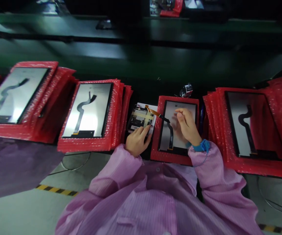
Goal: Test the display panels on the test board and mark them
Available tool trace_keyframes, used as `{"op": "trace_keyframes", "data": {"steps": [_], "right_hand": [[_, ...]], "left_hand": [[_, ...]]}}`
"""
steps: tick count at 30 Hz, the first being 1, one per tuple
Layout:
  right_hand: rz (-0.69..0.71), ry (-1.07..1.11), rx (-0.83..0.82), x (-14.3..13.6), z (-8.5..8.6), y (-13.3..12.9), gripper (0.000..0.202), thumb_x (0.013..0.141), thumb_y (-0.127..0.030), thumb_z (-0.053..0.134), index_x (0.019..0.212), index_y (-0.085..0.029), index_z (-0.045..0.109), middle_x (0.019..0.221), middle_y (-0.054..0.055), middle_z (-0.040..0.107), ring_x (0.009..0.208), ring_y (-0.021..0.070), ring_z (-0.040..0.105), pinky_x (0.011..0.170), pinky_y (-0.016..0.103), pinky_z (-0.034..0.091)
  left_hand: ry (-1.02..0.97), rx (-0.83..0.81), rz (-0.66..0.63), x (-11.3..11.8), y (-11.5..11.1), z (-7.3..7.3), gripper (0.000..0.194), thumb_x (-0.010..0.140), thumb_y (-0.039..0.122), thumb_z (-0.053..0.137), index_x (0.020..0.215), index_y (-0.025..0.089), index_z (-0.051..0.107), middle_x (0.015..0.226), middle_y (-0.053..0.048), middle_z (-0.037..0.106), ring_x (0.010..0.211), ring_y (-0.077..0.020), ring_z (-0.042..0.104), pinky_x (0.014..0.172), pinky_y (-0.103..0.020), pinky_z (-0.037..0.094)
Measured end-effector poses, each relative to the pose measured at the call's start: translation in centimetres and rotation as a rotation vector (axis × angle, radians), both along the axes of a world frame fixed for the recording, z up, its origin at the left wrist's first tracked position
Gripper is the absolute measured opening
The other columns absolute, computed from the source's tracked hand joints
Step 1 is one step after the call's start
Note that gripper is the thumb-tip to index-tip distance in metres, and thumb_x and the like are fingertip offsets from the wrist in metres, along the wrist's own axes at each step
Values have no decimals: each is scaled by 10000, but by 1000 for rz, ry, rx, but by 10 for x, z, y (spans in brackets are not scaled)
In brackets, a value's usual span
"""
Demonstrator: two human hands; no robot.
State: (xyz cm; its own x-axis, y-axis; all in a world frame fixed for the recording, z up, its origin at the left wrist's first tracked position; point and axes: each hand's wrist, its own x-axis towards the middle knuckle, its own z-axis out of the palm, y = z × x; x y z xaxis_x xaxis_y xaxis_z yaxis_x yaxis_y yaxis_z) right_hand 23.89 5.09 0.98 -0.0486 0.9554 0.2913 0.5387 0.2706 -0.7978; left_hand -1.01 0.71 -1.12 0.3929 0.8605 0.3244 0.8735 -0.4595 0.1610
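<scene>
My left hand (138, 140) lies open on a small board assembly (141, 119), its fingers reaching over the lower edge. Black modules and yellowish tape cover that board. An orange-brown flex cable (153, 112) runs from its top to the black ribbon (171, 133) of a display panel (164, 138). This panel rests on red bubble wrap (156, 143). Above the panel's right half, my right hand (188, 127) hovers with index finger and thumb slightly apart and nothing visible between them; its other fingers are partly hidden. A blue wrist strap (201, 146) circles the right wrist.
Red bubble-wrap stacks topped with display panels stand left (89, 111), farther left (18, 93) and right (250, 124). A shiny metallic roll (186, 90) sits behind the middle panel. A purple sleeve (21, 166) shows at far left. Green shelf edges cross the back.
</scene>
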Motion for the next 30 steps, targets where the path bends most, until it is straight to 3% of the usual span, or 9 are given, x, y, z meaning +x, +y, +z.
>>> {"op": "trace_keyframes", "data": {"steps": [6, 11, 16, 19, 21, 23, 26, 28, 30], "right_hand": [[-71, -15, 20, 6, 13, -7, 402, 1023, -518, 326, 1106, -231, 596, 1114, 88, 650, 1100, 224, 577, 1004, 431, 471], [-317, -267, -80, 11, 28, -70, 423, 1000, -502, 388, 1160, -173, 599, 1074, 142, 649, 1015, 285, 574, 914, 481, 502], [-416, -384, -179, 4, 12, -123, 567, 988, -542, 384, 1312, -104, 541, 1217, 218, 621, 1119, 343, 559, 984, 576, 463], [-471, -243, -229, 3, 0, -126, 649, 951, -580, 445, 1406, -118, 473, 1352, 213, 570, 1247, 346, 513, 1075, 602, 407], [-508, -82, -294, 6, 1, -125, 666, 918, -597, 489, 1407, -145, 475, 1339, 192, 578, 1233, 322, 529, 1078, 582, 421], [-528, 80, -331, 9, 12, -126, 617, 902, -585, 522, 1374, -190, 506, 1279, 156, 603, 1172, 282, 566, 1048, 539, 462], [-472, 194, -281, 4, 47, -130, 510, 915, -523, 554, 1349, -258, 516, 1286, 111, 591, 1155, 246, 578, 1034, 500, 485], [-380, 198, -193, -9, 75, -131, 460, 937, -457, 554, 1357, -277, 499, 1312, 100, 578, 1184, 239, 570, 1053, 489, 480], [-218, 196, -94, -27, 95, -129, 459, 951, -397, 550, 1387, -283, 465, 1323, 94, 580, 1224, 233, 558, 1075, 466, 476]], "left_hand": [[51, -1, -12, -2, 3, 3, 354, 1003, 333, 459, 1265, 147, 607, 873, -83, 690, 801, -237, 685, 659, -321, 521], [-107, 42, -80, 11, -9, 16, 330, 1005, 296, 461, 1293, 153, 538, 991, -110, 695, 899, -259, 669, 795, -382, 559], [-263, -64, -191, 39, -31, 18, 352, 987, 233, 498, 1330, 158, 479, 1212, -138, 668, 1110, -262, 637, 969, -417, 547], [-285, -98, -171, 49, -36, 13, 378, 987, 229, 495, 1353, 142, 458, 1242, -157, 666, 1140, -281, 638, 983, -451, 546], [-311, -120, -160, 48, -36, 12, 354, 988, 240, 493, 1328, 139, 482, 1226, -162, 676, 1134, -286, 646, 984, -467, 545], [-356, -192, -156, 44, -34, 16, 327, 992, 277, 493, 1290, 144, 521, 1215, -160, 687, 1131, -284, 653, 987, -469, 544], [-466, -417, -121, 32, -26, 27, 348, 997, 391, 488, 1235, 161, 595, 1159, -136, 719, 1077, -275, 681, 957, -454, 556], [-585, -587, -61, 27, -16, 36, 400, 999, 491, 454, 1141, 177, 657, 1061, -110, 747, 993, -265, 706, 898, -434, 572], [-779, -633, 15, 24, -4, 47, 468, 995, 565, 409, 1046, 187, 680, 1021, -104, 752, 982, -261, 709, 883, -424, 573]]}}
